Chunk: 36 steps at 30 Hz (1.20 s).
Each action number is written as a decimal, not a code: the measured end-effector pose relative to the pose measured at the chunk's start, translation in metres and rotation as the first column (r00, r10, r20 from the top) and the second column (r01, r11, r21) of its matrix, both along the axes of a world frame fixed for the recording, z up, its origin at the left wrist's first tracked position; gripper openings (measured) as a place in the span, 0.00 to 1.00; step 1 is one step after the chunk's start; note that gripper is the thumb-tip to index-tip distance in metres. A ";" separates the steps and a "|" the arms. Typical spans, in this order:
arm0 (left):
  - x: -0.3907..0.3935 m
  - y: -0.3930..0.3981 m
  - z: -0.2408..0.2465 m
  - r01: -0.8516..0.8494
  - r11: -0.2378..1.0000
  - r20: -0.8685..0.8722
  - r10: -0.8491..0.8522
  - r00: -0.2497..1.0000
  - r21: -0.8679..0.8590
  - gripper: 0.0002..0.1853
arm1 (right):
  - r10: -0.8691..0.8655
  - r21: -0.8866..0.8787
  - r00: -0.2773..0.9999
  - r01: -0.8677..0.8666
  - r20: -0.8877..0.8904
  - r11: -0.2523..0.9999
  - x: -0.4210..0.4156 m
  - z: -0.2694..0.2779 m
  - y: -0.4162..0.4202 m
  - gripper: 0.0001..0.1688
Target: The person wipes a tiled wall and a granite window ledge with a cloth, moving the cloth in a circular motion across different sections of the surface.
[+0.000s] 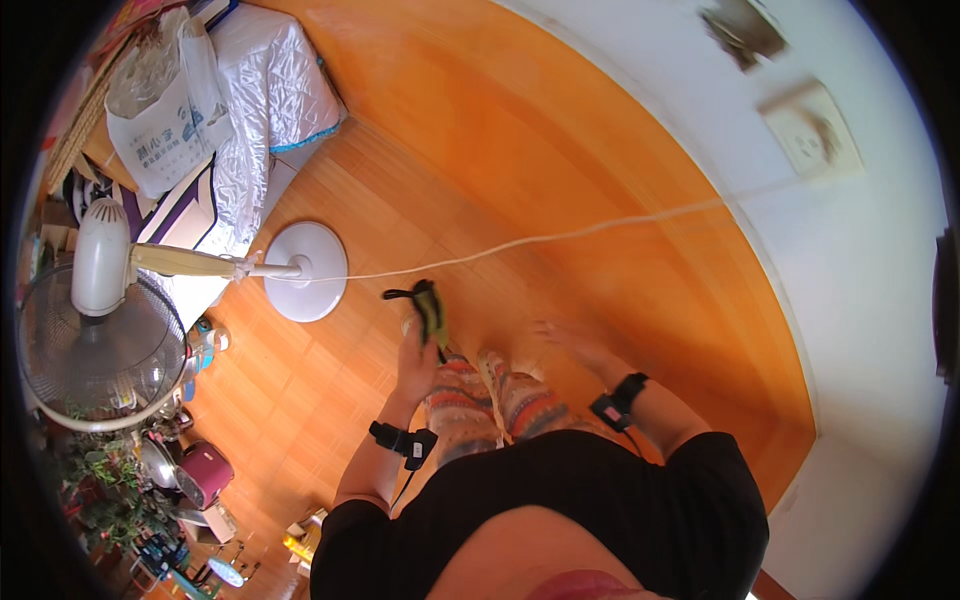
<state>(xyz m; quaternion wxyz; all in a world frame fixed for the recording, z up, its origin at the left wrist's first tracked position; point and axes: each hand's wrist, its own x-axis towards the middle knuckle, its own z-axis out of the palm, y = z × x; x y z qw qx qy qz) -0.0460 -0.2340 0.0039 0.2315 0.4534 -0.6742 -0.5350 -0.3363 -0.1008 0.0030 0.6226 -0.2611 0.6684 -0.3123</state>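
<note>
In the head view, my left hand (417, 366) grips a small olive-green and black item (430, 311), possibly fabric, with a dark loop or strap at its far end. Its exact kind cannot be told. My right hand (574, 343) is held out over the wood-look floor, blurred, fingers extended and holding nothing. Both wrists wear black straps with small modules. Between the hands are my legs in patterned trousers (461, 401). Ahead and to the left stands a white pedestal fan, its round base (326, 289) near the item.
The fan's pale cord (480, 256) crosses the floor toward a wall socket (810, 135) on the right. A silvery quilted cover (277, 82) and a plastic bag (161, 142) lie at the upper left. Potted plants (112, 465) and a maroon appliance (206, 474) line the left side.
</note>
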 end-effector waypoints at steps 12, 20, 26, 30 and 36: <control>-0.011 0.108 0.098 0.483 0.870 0.237 -0.451 0.861 -0.097 0.35 | -0.643 0.347 0.029 0.823 0.765 0.450 0.056 0.024 0.028 0.23; 0.078 0.095 0.078 0.303 0.903 0.336 -0.400 0.853 0.305 0.26 | -0.442 0.196 -0.159 0.980 0.883 0.040 -0.052 0.088 -0.034 0.41; 0.090 0.066 0.086 0.333 0.918 0.476 -0.396 0.785 0.214 0.25 | -0.279 0.274 -0.333 0.934 0.901 -0.231 -0.112 0.138 -0.082 0.42; 0.076 0.063 0.102 0.340 0.915 0.533 -0.402 0.744 0.216 0.26 | -0.313 0.252 -0.301 0.949 0.901 -0.189 -0.111 0.136 -0.054 0.42; 0.061 0.074 0.091 0.393 0.855 0.606 -0.517 0.604 0.338 0.28 | -0.449 0.252 -0.213 0.967 0.868 0.027 -0.084 0.111 0.052 0.43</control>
